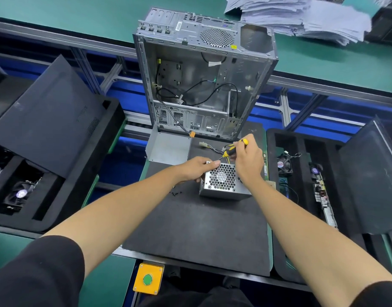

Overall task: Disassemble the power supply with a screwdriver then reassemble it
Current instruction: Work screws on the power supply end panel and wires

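Supply (223,181) sits on the black mat (197,229) between both hands, grille up. The left hand (194,169) grips its far left corner. The right hand (248,161) is clamped on a yellow screwdriver (233,148), tip down at that edge. Loose screws (176,193) lie just under the left wrist. Beyond the hands stands an open case (203,80).
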Tool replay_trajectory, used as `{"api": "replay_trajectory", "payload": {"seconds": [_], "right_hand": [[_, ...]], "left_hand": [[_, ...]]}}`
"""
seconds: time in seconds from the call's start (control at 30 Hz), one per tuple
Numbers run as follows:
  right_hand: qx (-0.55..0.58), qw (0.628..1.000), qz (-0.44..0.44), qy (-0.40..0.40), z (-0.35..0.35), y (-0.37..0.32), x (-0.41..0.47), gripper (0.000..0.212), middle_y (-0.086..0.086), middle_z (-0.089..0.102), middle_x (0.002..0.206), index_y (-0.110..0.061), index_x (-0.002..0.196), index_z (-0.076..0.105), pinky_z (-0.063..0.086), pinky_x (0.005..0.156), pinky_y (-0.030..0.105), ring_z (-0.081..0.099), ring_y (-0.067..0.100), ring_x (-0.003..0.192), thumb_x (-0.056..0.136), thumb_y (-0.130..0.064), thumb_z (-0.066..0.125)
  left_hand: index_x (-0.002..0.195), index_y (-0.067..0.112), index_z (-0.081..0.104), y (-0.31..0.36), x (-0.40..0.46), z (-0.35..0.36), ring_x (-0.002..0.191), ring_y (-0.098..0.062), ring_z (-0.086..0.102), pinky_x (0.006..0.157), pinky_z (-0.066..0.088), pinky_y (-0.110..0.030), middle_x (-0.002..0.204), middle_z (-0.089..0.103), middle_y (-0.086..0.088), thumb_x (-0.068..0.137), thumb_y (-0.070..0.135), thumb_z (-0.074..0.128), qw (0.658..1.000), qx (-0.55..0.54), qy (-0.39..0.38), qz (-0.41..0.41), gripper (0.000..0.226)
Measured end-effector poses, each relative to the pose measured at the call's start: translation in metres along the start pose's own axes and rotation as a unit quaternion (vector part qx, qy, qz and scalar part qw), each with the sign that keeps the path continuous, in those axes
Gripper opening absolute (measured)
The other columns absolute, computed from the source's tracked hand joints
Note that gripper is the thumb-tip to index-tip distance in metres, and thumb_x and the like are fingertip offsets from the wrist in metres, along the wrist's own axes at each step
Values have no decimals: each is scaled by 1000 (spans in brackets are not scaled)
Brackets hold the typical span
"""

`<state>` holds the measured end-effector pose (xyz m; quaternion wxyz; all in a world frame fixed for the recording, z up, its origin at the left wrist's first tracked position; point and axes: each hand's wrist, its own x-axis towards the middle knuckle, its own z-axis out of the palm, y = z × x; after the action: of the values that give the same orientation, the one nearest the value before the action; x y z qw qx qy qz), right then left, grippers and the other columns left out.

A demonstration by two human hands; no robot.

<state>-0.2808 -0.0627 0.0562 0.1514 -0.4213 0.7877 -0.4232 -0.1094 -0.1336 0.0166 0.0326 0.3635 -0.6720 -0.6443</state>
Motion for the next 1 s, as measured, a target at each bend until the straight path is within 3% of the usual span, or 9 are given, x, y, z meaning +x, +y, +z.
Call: {"api": "replay_trajectory", "payload": {"seconds": [0.07, 0.17, 0.3, 0.37, 0.47, 0.73, 0.87, 0.93, 1.0], "right_hand": [[-50, 999, -8, -8, 4, 0, -4, 17, -25, 68, 65, -29, 81, 41, 37, 55, 29, 63, -3, 60, 92, -40, 33], [-84, 996, -2, -19, 8, -1, -8, 19, -14, 67, 62, -31, 81, 37, 33, 56, 31, 60, 9, 63, 89, -45, 27], [-141, 989, -13, -53, 9, 0, -8, 17, -11, 62, 68, -24, 88, 41, 35, 62, 38, 58, 27, 70, 96, -38, 36], [-161, 984, -26, -74, 8, 0, -8, 17, -2, 64, 72, -21, 91, 42, 43, 64, 41, 58, 32, 71, 98, -36, 38], [-169, 981, -33, -85, 8, -2, -9, 17, 5, 66, 77, -19, 94, 43, 50, 69, 45, 58, 35, 73, 100, -34, 39], [-169, 979, -33, -113, 7, -6, -9, 18, 9, 73, 89, -17, 98, 39, 53, 72, 48, 61, 37, 75, 101, -34, 36], [-169, 978, -31, -118, 8, -7, -9, 15, 7, 74, 93, -18, 95, 37, 53, 72, 47, 63, 35, 74, 101, -32, 35], [-170, 978, -35, -118, 8, -7, -9, 16, 5, 73, 90, -17, 95, 38, 53, 70, 45, 63, 34, 73, 101, -31, 35], [-175, 977, -44, -112, 9, -6, -9, 16, 2, 68, 79, -18, 94, 38, 46, 60, 41, 59, 31, 66, 102, -32, 38]], "left_hand": [[80, 19, 52, 0, 0, 1, 61, -10, 50, 55, 45, -22, 67, 53, 5, 100, 60, 53, 1000, -12, 0, -1, 46], [91, 12, 60, 1, -2, 4, 71, -14, 63, 66, 55, -27, 72, 65, 3, 101, 57, 54, 998, -54, -7, -14, 47], [116, 8, 69, 2, -6, 5, 83, -13, 71, 71, 58, -29, 91, 78, -2, 102, 54, 53, 997, -73, -6, -23, 51], [107, 11, 69, 4, -7, 4, 75, -5, 70, 65, 57, -24, 80, 76, 8, 103, 53, 52, 998, -61, -7, -26, 46], [75, 22, 52, 10, -9, 6, 48, 2, 54, 52, 49, -15, 50, 54, 19, 105, 51, 50, 998, -51, -1, -25, 42], [84, 17, 58, 13, -6, 6, 45, 5, 49, 50, 47, -13, 46, 49, 19, 107, 49, 44, 999, -47, -5, -26, 42], [121, 14, 66, 18, -1, 2, 67, 0, 60, 53, 50, -12, 84, 62, 9, 105, 52, 46, 999, -4, 3, -47, 46], [124, 14, 66, 19, 1, 0, 74, 2, 62, 54, 52, -9, 93, 60, 11, 105, 53, 47, 999, 3, 0, -53, 47], [136, 10, 61, 19, 3, -2, 84, -7, 64, 74, 59, -21, 115, 64, 5, 103, 56, 48, 998, 17, -1, -61, 58]]}}
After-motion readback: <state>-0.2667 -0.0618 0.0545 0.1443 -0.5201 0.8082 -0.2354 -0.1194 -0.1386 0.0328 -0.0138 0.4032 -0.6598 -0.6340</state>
